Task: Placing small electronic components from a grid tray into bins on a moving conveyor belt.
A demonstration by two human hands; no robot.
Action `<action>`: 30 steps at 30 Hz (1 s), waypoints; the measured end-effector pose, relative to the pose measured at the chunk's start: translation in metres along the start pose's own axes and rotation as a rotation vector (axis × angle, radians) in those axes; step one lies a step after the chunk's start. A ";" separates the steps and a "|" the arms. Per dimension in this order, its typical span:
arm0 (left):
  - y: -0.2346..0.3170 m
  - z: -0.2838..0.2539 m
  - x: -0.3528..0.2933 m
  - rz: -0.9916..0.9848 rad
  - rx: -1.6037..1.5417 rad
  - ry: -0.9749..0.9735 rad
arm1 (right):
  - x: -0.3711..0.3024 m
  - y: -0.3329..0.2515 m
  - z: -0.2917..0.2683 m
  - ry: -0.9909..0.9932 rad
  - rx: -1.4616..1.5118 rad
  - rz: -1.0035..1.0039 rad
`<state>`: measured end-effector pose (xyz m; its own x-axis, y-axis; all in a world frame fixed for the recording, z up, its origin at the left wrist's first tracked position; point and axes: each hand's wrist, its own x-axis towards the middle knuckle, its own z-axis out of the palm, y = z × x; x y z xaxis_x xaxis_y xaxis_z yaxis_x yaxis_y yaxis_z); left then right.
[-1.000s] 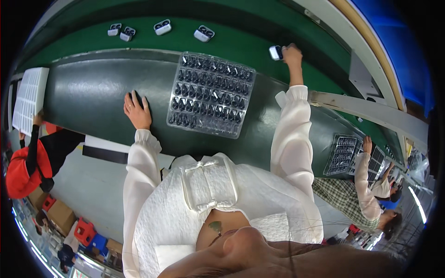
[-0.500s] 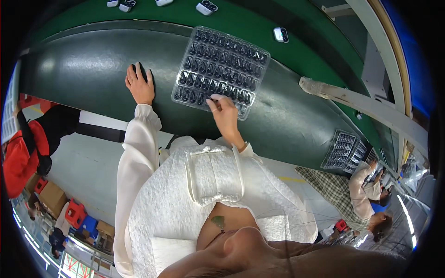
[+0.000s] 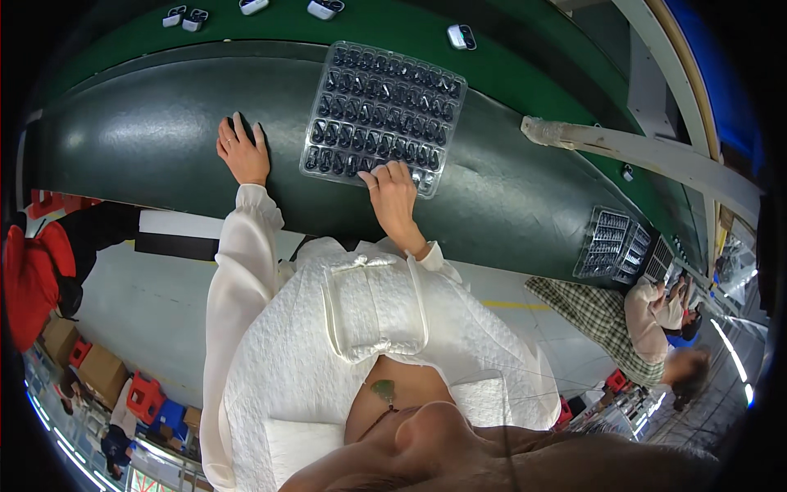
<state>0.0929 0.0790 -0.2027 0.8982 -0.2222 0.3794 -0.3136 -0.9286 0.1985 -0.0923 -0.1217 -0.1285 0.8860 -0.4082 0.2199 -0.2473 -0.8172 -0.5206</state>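
A clear plastic tray lies on the dark green bench, its several rows of pockets filled with small black earbuds. Over the tray's near edge, toward its right corner, rests my right hand. Its fingers are bent and close together on the edge, with the thumb to their left; the fingertips partly cover the nearest row. To the left of the tray, my left hand lies flat on the bench with fingers spread, touching nothing else.
Beyond the bench runs a green belt carrying several white earbud cases. A pale beam juts in at the right. Farther right, more filled trays lie near a co-worker. Another person in red is at the left.
The tray has shifted slightly away and turned a little, with my right hand at its near edge. The cases on the belt have moved left. My left hand stays in place.
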 end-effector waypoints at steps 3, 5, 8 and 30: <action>0.015 0.003 0.003 0.014 0.013 0.015 | 0.001 0.008 -0.007 0.018 -0.063 -0.011; 0.019 -0.005 0.002 -0.019 0.014 -0.040 | 0.001 0.008 -0.009 -0.019 -0.071 -0.092; 0.016 -0.012 0.004 0.026 0.052 0.024 | 0.008 0.002 -0.023 -0.039 -0.058 -0.053; -0.014 0.010 -0.004 0.045 0.117 0.020 | 0.018 0.026 -0.040 0.044 0.116 -0.076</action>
<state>0.0963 0.0898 -0.2158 0.8774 -0.2598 0.4034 -0.3146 -0.9463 0.0748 -0.0980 -0.1667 -0.1052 0.8819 -0.3663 0.2967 -0.1309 -0.7950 -0.5924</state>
